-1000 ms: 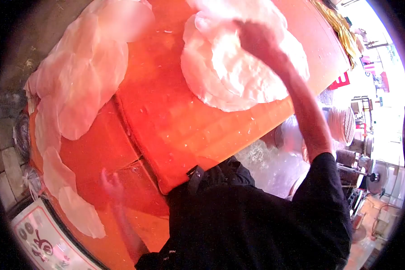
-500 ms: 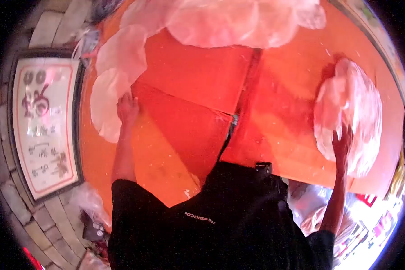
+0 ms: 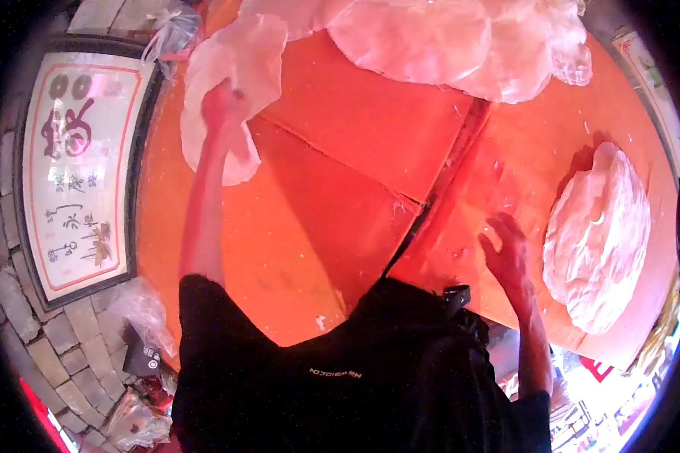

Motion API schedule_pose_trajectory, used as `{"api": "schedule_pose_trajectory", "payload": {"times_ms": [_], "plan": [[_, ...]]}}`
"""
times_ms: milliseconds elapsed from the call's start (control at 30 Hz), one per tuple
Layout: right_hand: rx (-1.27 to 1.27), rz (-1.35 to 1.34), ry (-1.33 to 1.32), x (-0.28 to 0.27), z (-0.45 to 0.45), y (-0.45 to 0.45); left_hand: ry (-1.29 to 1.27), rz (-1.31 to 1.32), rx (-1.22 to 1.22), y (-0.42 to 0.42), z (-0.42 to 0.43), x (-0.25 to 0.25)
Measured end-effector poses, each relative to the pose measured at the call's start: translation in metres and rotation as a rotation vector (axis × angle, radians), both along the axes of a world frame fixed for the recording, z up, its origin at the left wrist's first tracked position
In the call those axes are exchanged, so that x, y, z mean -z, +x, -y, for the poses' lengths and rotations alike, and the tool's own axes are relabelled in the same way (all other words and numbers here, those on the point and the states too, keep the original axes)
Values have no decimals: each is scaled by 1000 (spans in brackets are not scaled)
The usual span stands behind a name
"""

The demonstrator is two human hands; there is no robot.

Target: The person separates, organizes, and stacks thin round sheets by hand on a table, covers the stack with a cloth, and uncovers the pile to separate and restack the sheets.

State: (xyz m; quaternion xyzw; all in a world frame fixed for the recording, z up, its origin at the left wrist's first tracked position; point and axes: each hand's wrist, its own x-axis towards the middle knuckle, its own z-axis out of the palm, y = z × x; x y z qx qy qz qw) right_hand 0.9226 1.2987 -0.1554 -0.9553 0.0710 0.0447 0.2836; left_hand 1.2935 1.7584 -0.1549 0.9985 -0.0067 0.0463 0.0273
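Over the near-left end of a curved row of thin round pale sheets [image 3: 238,53], my left hand [image 3: 225,106] is closed, its fingertips hard to make out against the sheet under them. My right hand [image 3: 506,245] hovers over the orange table surface [image 3: 332,241] with its fingers apart and nothing in them. To the right of that hand lies a pile of similar pale sheets [image 3: 601,238]. More overlapping sheets [image 3: 412,38] lie along the far side of the table.
A dark seam [image 3: 431,200] crosses the tabletop. At the left stands a framed sign [image 3: 83,174] with written characters, beside paving bricks [image 3: 41,355]. Clear plastic bags [image 3: 147,309] are near the table's left edge. A red-lettered item [image 3: 597,368] is at the lower right.
The view has swung round. My right hand has come off the pile, moving left over bare table. My left hand has moved farther up over the end sheets, where one sheet's shape has changed.
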Motion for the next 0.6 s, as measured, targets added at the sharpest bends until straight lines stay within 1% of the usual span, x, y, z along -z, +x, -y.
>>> {"api": "schedule_pose_trajectory", "payload": {"times_ms": [33, 67, 100, 167, 200, 233, 267, 333, 367, 433, 467, 500, 533, 567, 600], "plan": [[-27, 37, 16, 3, -11, 8, -42, -98, 40, 8, 12, 7], [-47, 79, 28, 5, -19, 20, -51, -100, 55, 10, 24, 20], [-50, 117, 25, 3, -24, 35, 38, 2, 13, 12, 39, 41], [-22, 155, 1, -4, -23, 64, -29, 81, 83, 14, 53, 55], [126, 52, 231, -9, -21, 79, -60, 119, 119, 15, 60, 62], [272, -47, 466, -10, -13, 90, -7, 8, 9, 18, 69, 54], [296, -39, 456, -7, -1, 101, 50, -103, -103, 21, 71, 51], [373, -46, 844, 4, 21, 124, 66, -143, -21, 32, 62, 54], [387, -34, 838, -2, 26, 137, 94, -187, 37, 37, 58, 54], [427, 144, 1195, -9, 31, 167, 129, -162, 53, 48, 52, 54], [442, 72, 1197, 3, 43, 190, 167, -139, 57, 49, 52, 53], [458, 1, 1198, 19, 56, 212, -38, -104, 47, 31, 65, 29], [546, 26, 1203, 25, 58, 231, 26, -144, 136, 39, 43, 31], [637, 51, 1208, 29, 55, 247, 35, -149, 176, 36, 33, 30], [649, 61, 1206, 32, 52, 258, 43, -154, 216, 33, 23, 30]]}}
